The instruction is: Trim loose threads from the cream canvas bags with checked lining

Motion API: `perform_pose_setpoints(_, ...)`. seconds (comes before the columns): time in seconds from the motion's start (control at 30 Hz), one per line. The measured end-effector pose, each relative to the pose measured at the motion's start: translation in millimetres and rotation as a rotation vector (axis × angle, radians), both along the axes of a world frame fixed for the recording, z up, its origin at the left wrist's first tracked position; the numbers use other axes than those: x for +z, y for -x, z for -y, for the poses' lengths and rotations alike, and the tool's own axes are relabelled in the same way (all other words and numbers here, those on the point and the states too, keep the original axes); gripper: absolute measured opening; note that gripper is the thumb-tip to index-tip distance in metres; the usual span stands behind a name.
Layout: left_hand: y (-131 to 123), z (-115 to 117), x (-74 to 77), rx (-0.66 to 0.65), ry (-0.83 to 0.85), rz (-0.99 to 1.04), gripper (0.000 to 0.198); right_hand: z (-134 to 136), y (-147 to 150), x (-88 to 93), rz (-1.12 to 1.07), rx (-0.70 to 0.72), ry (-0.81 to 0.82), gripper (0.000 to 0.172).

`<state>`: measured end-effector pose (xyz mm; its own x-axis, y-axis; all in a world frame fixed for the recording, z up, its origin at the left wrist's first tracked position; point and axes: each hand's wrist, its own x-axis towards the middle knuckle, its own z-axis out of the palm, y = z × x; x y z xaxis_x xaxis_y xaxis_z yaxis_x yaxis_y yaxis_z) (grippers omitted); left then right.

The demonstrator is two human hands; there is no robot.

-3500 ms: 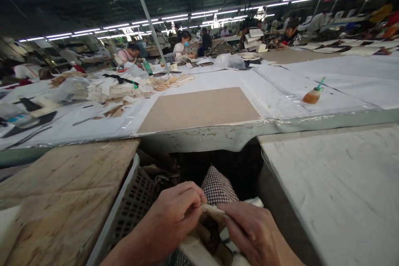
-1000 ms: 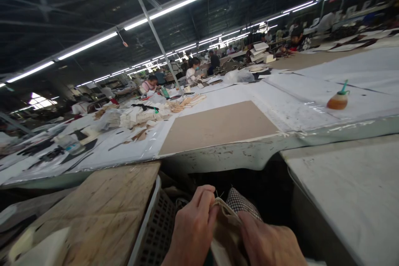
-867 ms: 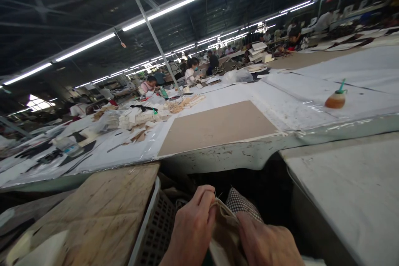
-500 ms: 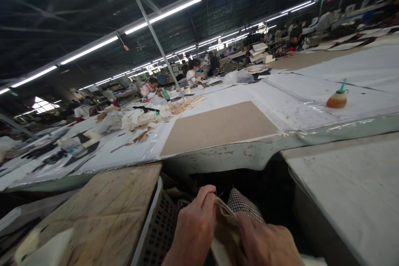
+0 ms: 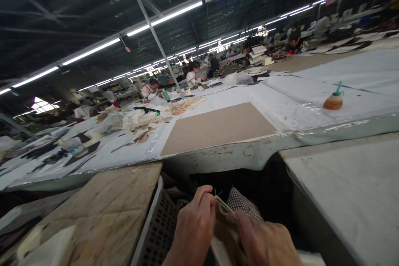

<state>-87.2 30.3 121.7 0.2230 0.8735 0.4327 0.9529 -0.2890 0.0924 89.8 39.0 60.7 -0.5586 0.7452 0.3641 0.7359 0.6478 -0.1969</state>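
Note:
At the bottom centre, my left hand is closed on the upper edge of a beige cloth piece. Just to its right, my right hand grips the same cloth farther along the edge. The cloth hangs down between both hands, and loose threads stick up from its top corner. Behind it a checked fabric shows, partly covered by my right hand. The fingertips of my right hand are hidden behind the cloth.
A plastic basket stands left of my hands beside a wooden board. Ahead runs a long white table with a brown sheet, scraps and an orange bottle. A grey tabletop lies right. People sit farther back.
Both hands and the cloth have barely moved in the picture. The view has shifted very slightly.

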Motion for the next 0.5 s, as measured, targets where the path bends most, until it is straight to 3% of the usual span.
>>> perform_pose_setpoints(0.17, 1, -1, 8.8, 0.02, 0.113, 0.076, 0.02, 0, -2, -3.6, -0.042, 0.007, -0.009, 0.028)
perform_pose_setpoints(0.27, 4, -4, 12.5, -0.055, 0.189, 0.226, 0.022, -2, -4, -4.5, -0.129, -0.004, 0.034, 0.024)
perform_pose_setpoints(0.37, 8, -10, 10.5, -0.149, 0.257, 0.438, 0.021, -7, -7, -3.2, -0.211, -0.01, 0.064, 0.021)
perform_pose_setpoints(0.5, 11, -18, 5.1, -0.149, 0.392, 0.593, 0.018, -14, -9, -2.4, -0.26, 0.006, 0.102, 0.025)
